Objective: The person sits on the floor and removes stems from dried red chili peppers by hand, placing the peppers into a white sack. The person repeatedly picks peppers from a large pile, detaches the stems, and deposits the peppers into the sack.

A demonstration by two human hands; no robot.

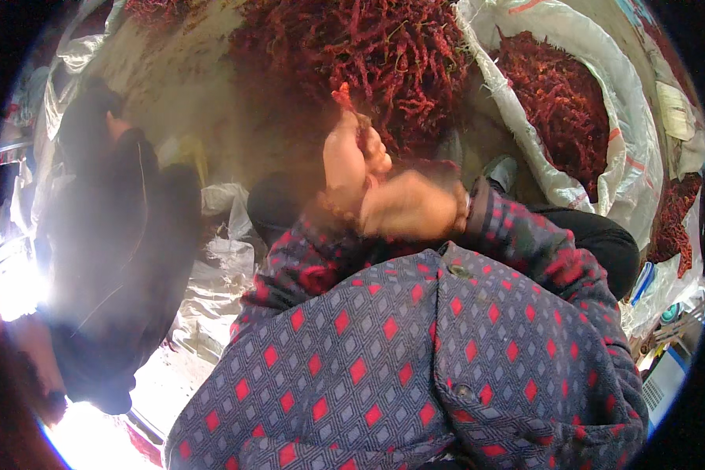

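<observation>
My left hand (pixel 352 154) is raised with curled fingers in front of a heap of dried red chili peppers (pixel 399 53). A bright red piece, seemingly a chili pepper (pixel 342 95), sticks out above it, gripped by the fingers. My right hand (pixel 411 205) is blurred by motion and lies close against the lower part of the left one, with its back towards me. Its fingers are hidden, so what it holds cannot be seen. Some red shows between the two hands.
An open white woven sack (pixel 634 147) of dried red chilies (pixel 555 106) stands on the right. At left, a co-worker in dark clothes (pixel 117 247) sits close by, beside crumpled white sacking (pixel 223 276). My knees flank the hands. Dusty ground (pixel 176 76) shows beyond.
</observation>
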